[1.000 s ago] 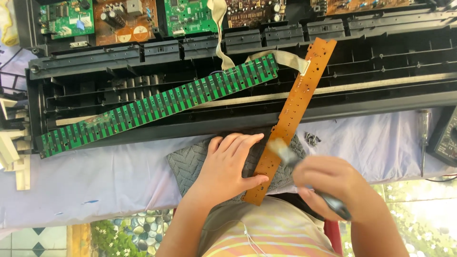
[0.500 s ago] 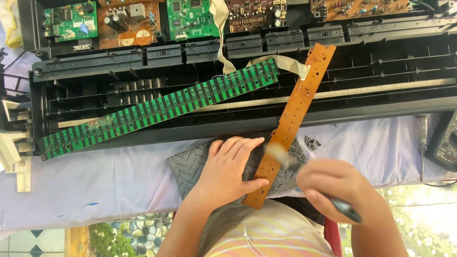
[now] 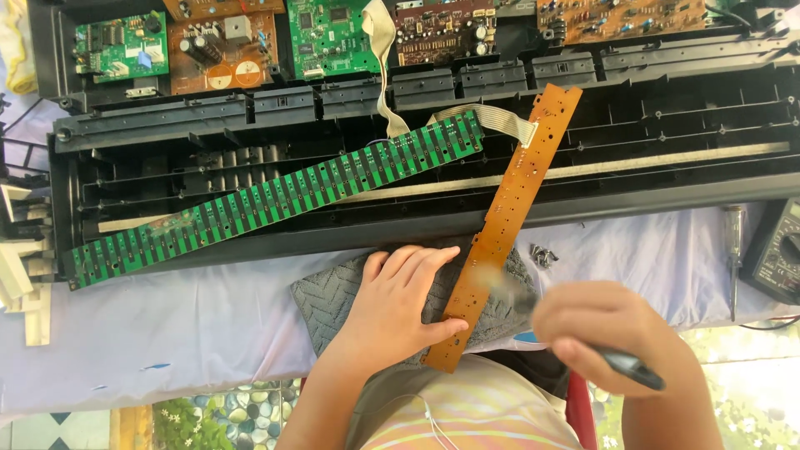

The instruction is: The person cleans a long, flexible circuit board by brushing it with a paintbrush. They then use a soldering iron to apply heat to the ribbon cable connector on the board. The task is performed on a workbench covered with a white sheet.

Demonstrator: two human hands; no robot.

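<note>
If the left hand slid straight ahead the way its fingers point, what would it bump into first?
The left hand lies flat on the grey cloth, fingers pointing up and a little right. Going straight on, they would probably first meet the front edge of the black casing; the long orange board runs close beside that path.

A long black plastic chassis (image 3: 667,108) lies along the far edge of the bench, open side up. Across its left half rests a long green strip circuit board (image 3: 275,200), tilted, joined at its right end to a flat grey ribbon cable (image 3: 492,118). Along the chassis's far rim sit several green and brown circuit boards (image 3: 208,50). A pale blue cloth (image 3: 167,325) covers the bench. Small loose metal screws (image 3: 543,255) lie on the cloth near the chassis. A screwdriver (image 3: 734,250) and a black multimeter (image 3: 777,250) lie at the right edge. White plastic pieces (image 3: 21,283) are stacked at the left edge.
</note>
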